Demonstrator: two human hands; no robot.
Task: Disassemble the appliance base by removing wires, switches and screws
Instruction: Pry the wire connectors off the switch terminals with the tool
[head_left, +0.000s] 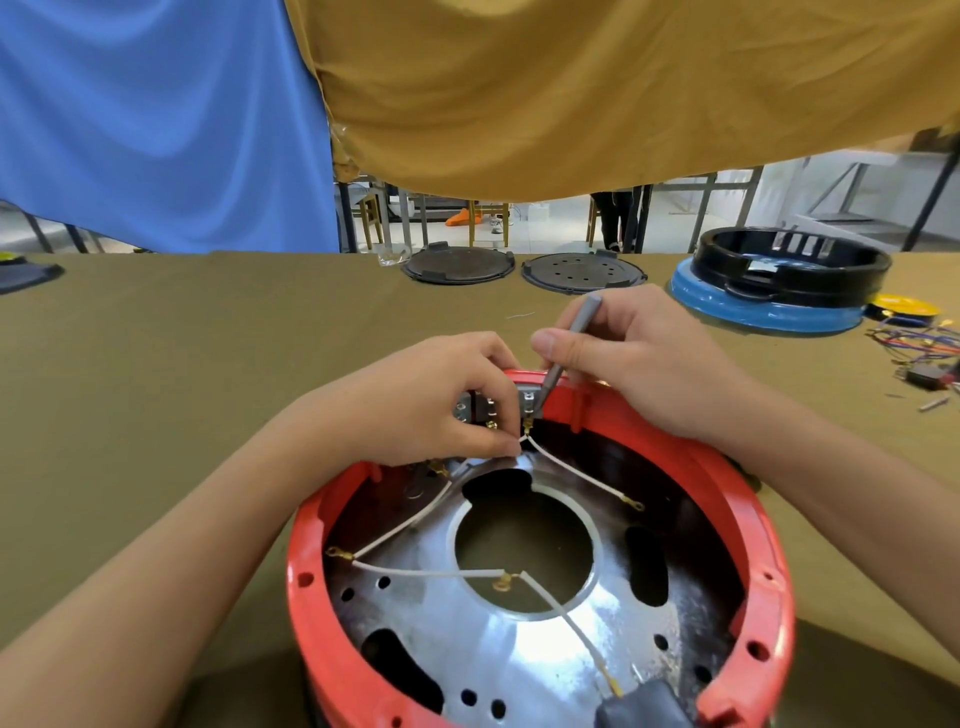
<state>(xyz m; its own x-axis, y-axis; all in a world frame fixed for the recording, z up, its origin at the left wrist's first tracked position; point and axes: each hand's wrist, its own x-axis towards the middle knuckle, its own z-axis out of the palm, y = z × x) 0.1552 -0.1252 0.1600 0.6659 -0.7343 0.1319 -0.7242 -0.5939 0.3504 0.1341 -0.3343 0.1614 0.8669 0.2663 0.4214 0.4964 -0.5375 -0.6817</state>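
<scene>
At the bottom centre of the frame sits the red appliance base (540, 561), open side up on the olive-covered bench (156, 374). Inside it lies a shiny metal plate (519, 660) with a round centre hole and several dark cut-outs. White wires (410, 525) with brass ring terminals cross the plate; one runs from the left inner wall toward the centre, another trails down to a dark block at the lower rim.

At the far rim of the base, in the middle of the frame, a switch block (480, 405) with metal tabs is mounted. The left hand (441, 400) reaches over the rim, its fingers (501, 444) curled and pinching a white wire just below the block's terminals. The right hand (628, 364) holds a grey screwdriver (569, 345) in a pen-like grip, fingers clamped round the shaft, tip angled down against the switch block beside the left fingers.

Farther back, along the upper middle, two dark round plates (460, 265) lie side by side. To the upper right stands a black ring housing (795, 260) stacked on a blue base (763, 306), and at the right edge is a tangle of coloured wires (914, 343) with small parts and a yellow disc (906, 304). Blue and mustard cloths (571, 88) hang across the top of the frame.
</scene>
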